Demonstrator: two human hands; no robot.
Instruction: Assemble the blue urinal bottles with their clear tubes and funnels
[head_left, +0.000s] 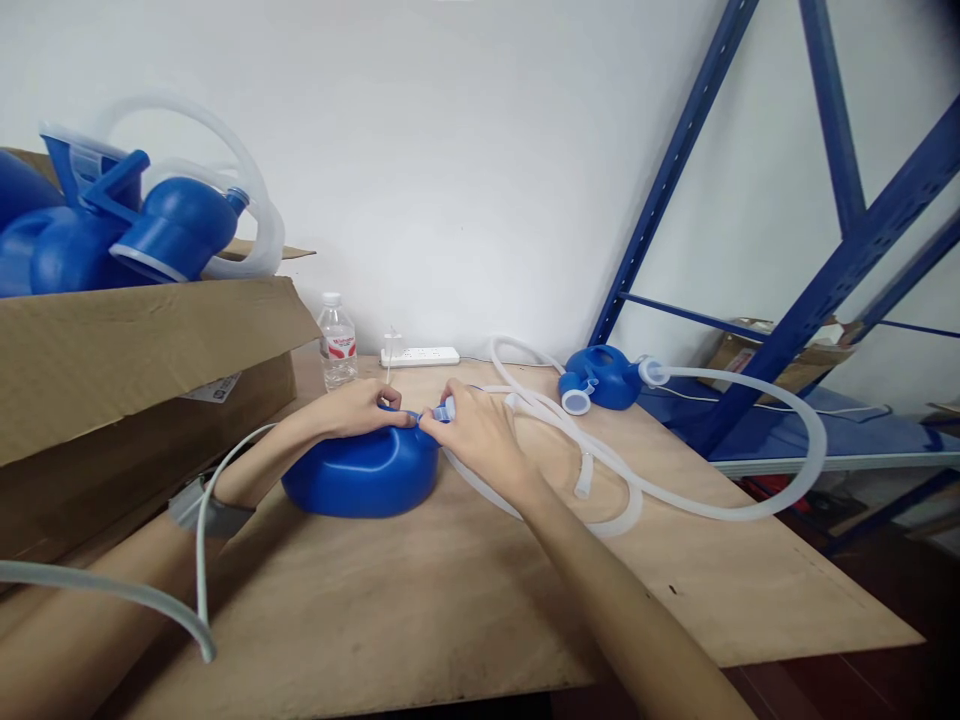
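Observation:
A blue plastic urinal bottle (360,475) lies on the wooden table in front of me. My left hand (367,408) is closed on its top, fingers curled round the handle and thumb pointing toward the neck. At the bottle's right end, my right hand (476,425) pinches a translucent plastic fitting (448,408) against the neck. My fingers partly cover the joint, so how far the fitting sits on cannot be seen. A clear hose (487,492) runs out from under my right hand and coils on the table.
An open cardboard box (150,350) full of blue bottles and hoses stands at left. A water bottle (338,345) and power strip (420,356) are by the wall. Another blue bottle (611,375) with a hose lies back right, beside a blue metal rack (795,290).

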